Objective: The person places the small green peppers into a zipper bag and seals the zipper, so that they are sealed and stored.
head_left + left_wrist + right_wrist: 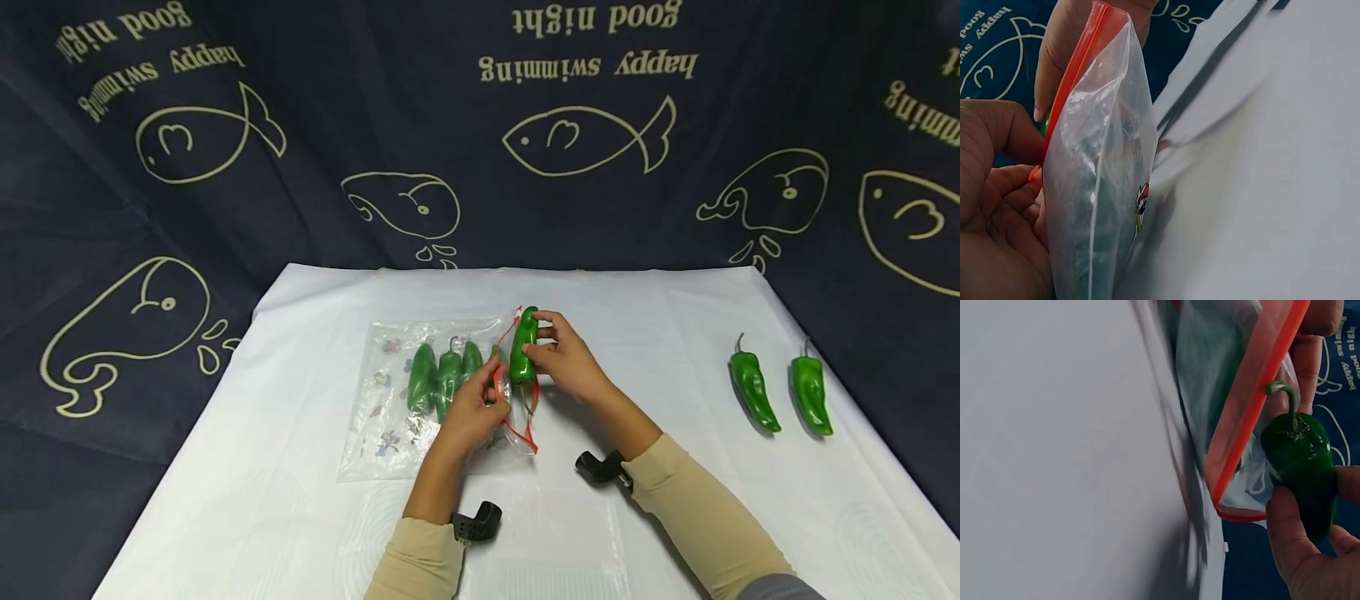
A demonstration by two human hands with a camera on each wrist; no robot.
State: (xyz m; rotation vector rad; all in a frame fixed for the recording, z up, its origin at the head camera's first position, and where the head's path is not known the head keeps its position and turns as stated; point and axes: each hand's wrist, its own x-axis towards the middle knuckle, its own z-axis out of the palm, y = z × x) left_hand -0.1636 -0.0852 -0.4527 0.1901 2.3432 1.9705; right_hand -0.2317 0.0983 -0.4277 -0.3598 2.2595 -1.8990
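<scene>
A clear zip bag (386, 400) with a red zip edge and small printed figures lies on the white table, several green peppers (422, 379) inside it. My left hand (471, 414) pinches the red zip edge (1072, 75) at the bag's right end, where the mouth stands apart. In my right hand (567, 360) a green pepper (523, 350) is gripped between thumb and fingers, right at that mouth. Seen in the right wrist view, the held pepper's curved stem (1285, 394) points toward the red edge, overlapping the bag's opening.
Two more green peppers, one (753, 392) beside the other (811, 393), lie at the right side of the white table (660, 333). Behind the table hangs a dark blue cloth (465, 100) with fish and whale drawings. Black bands (477, 522) sit at both wrists.
</scene>
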